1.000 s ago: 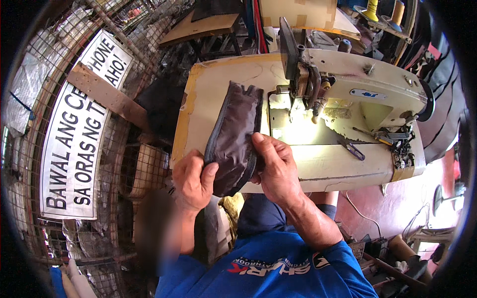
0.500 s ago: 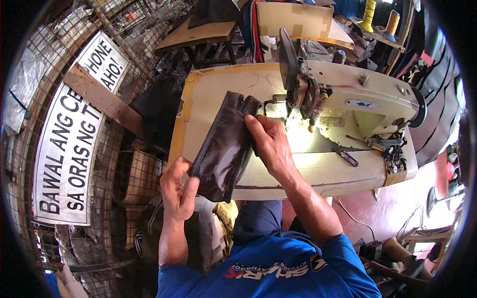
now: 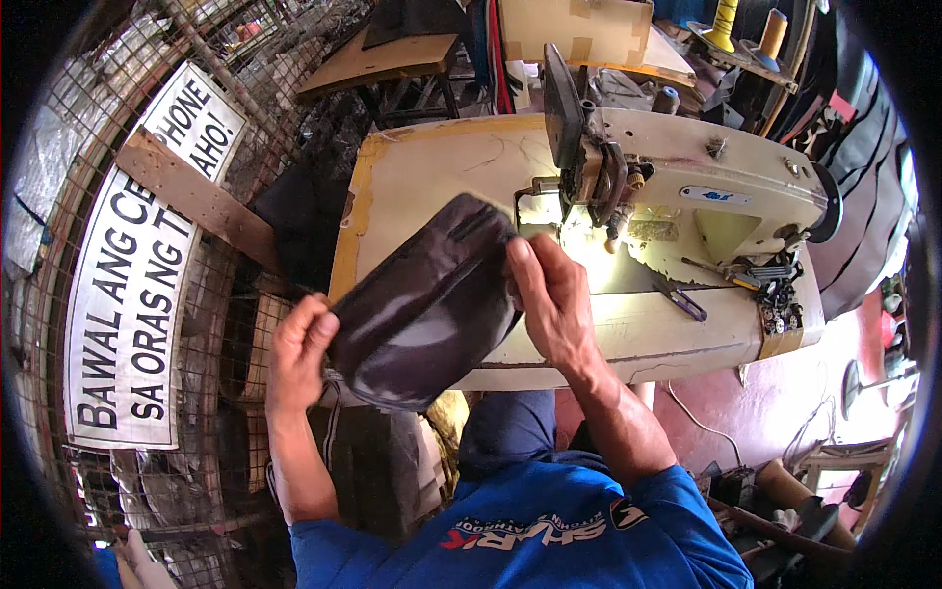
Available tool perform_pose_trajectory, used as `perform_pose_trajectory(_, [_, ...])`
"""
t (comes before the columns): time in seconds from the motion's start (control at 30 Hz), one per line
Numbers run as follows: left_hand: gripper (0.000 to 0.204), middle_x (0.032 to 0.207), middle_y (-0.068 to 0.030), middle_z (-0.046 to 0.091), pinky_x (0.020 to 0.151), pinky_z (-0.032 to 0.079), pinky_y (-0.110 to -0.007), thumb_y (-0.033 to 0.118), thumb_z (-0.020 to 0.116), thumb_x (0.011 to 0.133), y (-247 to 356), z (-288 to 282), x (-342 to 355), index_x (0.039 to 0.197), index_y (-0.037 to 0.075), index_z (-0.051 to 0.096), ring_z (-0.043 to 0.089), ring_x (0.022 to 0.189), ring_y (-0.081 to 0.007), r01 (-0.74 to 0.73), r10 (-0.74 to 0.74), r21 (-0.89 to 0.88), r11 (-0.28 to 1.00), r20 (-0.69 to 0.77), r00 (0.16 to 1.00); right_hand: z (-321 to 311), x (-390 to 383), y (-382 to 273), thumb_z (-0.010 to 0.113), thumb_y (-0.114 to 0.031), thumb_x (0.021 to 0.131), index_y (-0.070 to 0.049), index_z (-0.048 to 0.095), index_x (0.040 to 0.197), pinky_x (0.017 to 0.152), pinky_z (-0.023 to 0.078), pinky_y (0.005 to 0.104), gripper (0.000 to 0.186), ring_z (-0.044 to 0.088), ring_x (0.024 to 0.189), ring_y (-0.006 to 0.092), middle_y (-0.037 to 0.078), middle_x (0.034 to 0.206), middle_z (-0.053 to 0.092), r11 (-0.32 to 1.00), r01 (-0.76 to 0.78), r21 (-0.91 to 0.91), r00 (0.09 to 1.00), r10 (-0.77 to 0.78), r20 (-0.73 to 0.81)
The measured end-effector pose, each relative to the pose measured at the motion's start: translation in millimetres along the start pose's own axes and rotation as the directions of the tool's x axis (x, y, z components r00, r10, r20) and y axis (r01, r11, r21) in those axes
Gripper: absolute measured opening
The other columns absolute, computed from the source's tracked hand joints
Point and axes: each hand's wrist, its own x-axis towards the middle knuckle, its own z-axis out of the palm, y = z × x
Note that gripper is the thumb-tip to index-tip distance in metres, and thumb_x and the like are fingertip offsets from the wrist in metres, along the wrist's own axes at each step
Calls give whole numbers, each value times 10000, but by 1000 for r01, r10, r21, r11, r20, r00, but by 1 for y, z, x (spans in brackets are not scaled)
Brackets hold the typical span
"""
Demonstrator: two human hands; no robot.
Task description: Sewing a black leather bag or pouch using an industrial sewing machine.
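Note:
A dark brown fabric pouch [image 3: 427, 304] with sewn edges is stretched between my two hands, in front of the sewing machine. My left hand [image 3: 297, 351] pinches its left edge between thumb and fingers. On the other side, my right hand [image 3: 552, 299] grips the right edge, thumb on top and fingers partly hidden behind the cloth. The pouch is tilted and held above the near left part of the machine table [image 3: 422, 162]. To its right stands the pale sewing machine [image 3: 706, 167], its lamp lighting the needle area.
Purple-handled thread snips [image 3: 684, 299] and a screwdriver-like tool [image 3: 723, 275] lie on the table's right side. Thread cones [image 3: 724, 26] stand on a shelf at the back right. A wire mesh wall with a white sign [image 3: 137, 294] is on the left; a wooden stool [image 3: 378, 64] stands behind.
My left hand has moved left and up, and the pouch is spread wider and turned. My right hand has shifted slightly right, still gripping its edge.

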Motion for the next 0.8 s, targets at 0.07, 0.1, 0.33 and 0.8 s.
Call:
perform_pose_trajectory(0.07, [324, 850, 11, 508, 776, 400, -240, 341, 590, 996, -19, -6, 6, 926, 25, 567, 455, 818, -85, 89, -101, -116, 989, -105, 989, -5, -6, 32, 677, -296, 944, 6, 545, 870, 525, 377, 285, 338, 416, 588, 108, 3, 649, 453, 991, 107, -85, 993, -111, -33])
perform_pose_trajectory(0.1, [343, 901, 13, 546, 822, 408, -237, 371, 586, 996, -29, -12, 10, 971, 29, 588, 479, 868, -88, 114, -113, -6, 994, -140, 984, -7, -9, 40, 717, -290, 916, 14, 536, 911, 533, 403, 294, 354, 445, 593, 132, 35, 684, 485, 961, 209, -181, 972, -224, -67])
perform_pose_trajectory(0.33, [324, 945, 56, 539, 784, 398, -202, 388, 564, 1004, -51, -2, 12, 972, 67, 601, 470, 846, -46, 111, -154, -352, 929, -97, 983, -6, 9, 43, 750, -224, 876, 24, 552, 1026, 663, 516, 372, 352, 631, 711, 257, 130, 833, 587, 819, 437, -372, 899, -413, 146])
perform_pose_trajectory(0.8, [301, 911, 45, 546, 802, 396, -232, 333, 586, 1003, -69, -2, 30, 919, 44, 588, 478, 851, -74, 9, -41, -241, 970, -131, 991, -54, 5, -7, 670, -95, 835, -40, 522, 844, 624, 510, 400, 159, 597, 704, 286, 97, 766, 525, 298, 757, -582, 641, -510, 573])
